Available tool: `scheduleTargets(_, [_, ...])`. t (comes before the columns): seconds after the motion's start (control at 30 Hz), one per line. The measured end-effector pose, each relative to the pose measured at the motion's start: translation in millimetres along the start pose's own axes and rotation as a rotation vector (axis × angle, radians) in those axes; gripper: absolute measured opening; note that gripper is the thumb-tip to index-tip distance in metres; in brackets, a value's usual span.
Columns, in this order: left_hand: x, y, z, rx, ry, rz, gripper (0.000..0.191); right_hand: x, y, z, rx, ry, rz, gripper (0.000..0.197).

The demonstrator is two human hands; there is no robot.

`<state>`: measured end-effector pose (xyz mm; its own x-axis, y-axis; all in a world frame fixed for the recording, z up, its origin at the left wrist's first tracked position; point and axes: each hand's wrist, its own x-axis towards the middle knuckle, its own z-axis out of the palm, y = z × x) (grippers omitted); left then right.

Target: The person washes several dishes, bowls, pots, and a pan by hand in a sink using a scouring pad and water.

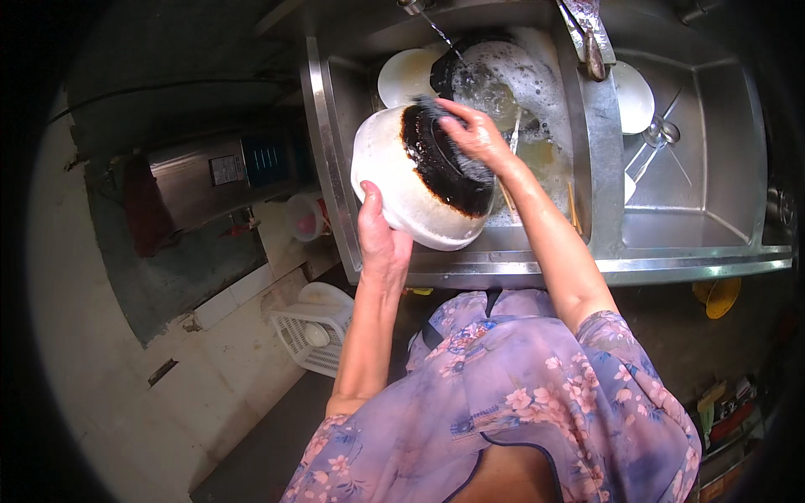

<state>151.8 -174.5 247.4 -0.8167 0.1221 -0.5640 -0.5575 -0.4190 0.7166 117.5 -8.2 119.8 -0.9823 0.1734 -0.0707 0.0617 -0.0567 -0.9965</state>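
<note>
My left hand (pixel 382 236) grips the side of a white pot or bowl (pixel 383 157), tilted over the left sink basin, its base coated black and brown. With my right hand (pixel 471 132) I press a grey scouring pad (pixel 475 168), blurred in places, against that dark base. Behind them, water runs from a faucet (pixel 412 6) into a dark-rimmed round vessel (pixel 445 70) full of foamy water. A white plate or bowl (pixel 402 75) lies beside it at the left. Thin wooden sticks (pixel 573 207) and a light-coloured utensil handle (pixel 516 129) show in the suds.
The right basin (pixel 666 229) holds a white bowl (pixel 632 100) and metal ladles or spoons (pixel 668 132). A metal divider (pixel 600 163) with a handled tool (pixel 593 56) on it separates the basins. A white plastic basket (pixel 302 333) with dishes stands low at the left, near a plastic bucket (pixel 305 217).
</note>
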Motion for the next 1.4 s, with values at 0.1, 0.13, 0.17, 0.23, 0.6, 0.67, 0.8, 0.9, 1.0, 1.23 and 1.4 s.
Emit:
scheduleTargets(0.1, [-3,2,-7,-0.026,0.003,0.016,0.056,-25,83,-26,-0.160,0.160,-0.012,0.038])
scheduleTargets(0.13, [-5,3,-13,-0.017,0.011,0.005,0.055,-40,102,-32,-0.240,0.143,0.050,0.039])
scheduleTargets(0.17, [-7,6,-19,-0.006,0.017,0.000,0.055,-54,116,-39,-0.318,0.126,0.106,0.039])
scheduleTargets(0.23, [-7,9,-28,-0.023,-0.005,0.009,0.054,-78,151,-64,-0.224,0.148,0.400,0.039])
scheduleTargets(0.6, [-2,4,-34,0.350,-0.015,0.089,0.044,-89,128,-57,0.818,0.082,0.809,0.019])
scheduleTargets(0.67, [0,-1,-32,0.338,-0.044,0.085,0.042,-77,70,-48,0.448,0.148,0.702,0.035])
scheduleTargets(0.8, [6,-13,-39,0.390,-0.125,0.020,0.045,-57,-40,-15,0.061,0.032,-0.035,0.036])
scheduleTargets(0.9, [-2,-8,-41,0.439,-0.148,0.001,0.042,-36,-82,9,-0.513,-0.037,-0.389,0.031])
scheduleTargets(1.0, [-14,8,-36,0.390,-0.150,0.006,0.045,-2,-42,-1,-0.150,-0.032,-0.152,0.030])
scheduleTargets(1.23, [-33,33,-40,0.255,-0.131,-0.003,0.049,-5,71,-30,-0.493,0.022,0.380,0.036])
scheduleTargets(1.4, [-43,44,-13,0.451,-0.288,0.036,0.044,-14,62,-57,-0.317,0.337,0.495,0.071])
